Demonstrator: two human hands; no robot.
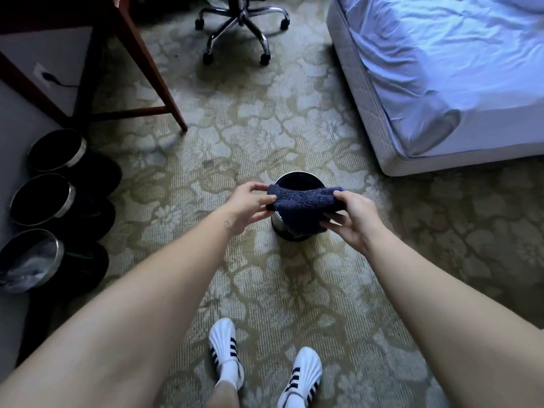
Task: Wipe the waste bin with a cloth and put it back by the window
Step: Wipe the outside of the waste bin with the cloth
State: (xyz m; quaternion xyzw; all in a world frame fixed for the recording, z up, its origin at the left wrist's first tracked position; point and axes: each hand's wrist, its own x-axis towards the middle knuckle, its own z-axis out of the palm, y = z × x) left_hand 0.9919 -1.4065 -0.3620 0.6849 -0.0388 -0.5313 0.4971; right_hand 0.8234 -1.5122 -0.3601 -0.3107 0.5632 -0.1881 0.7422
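Both hands are out in front at the centre of the frame, holding a dark blue cloth [303,201] stretched between them. The left hand [245,207] pinches the cloth's left end between thumb and curled fingers; the right hand [350,219] grips the right end, thumb on top and fingers curled underneath. The cloth hangs right over the mouth of the waste bin [281,229] and hides the bin's near rim, so whether it touches the bin cannot be told.

The waste bin is round and dark with a shiny metal band, and it stands upright on the patterned carpet [265,113] in the middle of the picture, just beyond the hands.

Three more round bins line the left edge – a far one [56,150], a middle one [41,198] and a near one [32,257] that has something pale and crumpled inside.

Wooden desk legs [153,69] cross the upper left, with a plugged wall outlet [44,76] behind them. A chrome office chair base [241,28] sits at top centre, and a bed [441,69] with a wrinkled pale sheet fills the upper right. At the bottom are two white shoes with dark stripes – the left shoe [225,348] and the right shoe [300,375].
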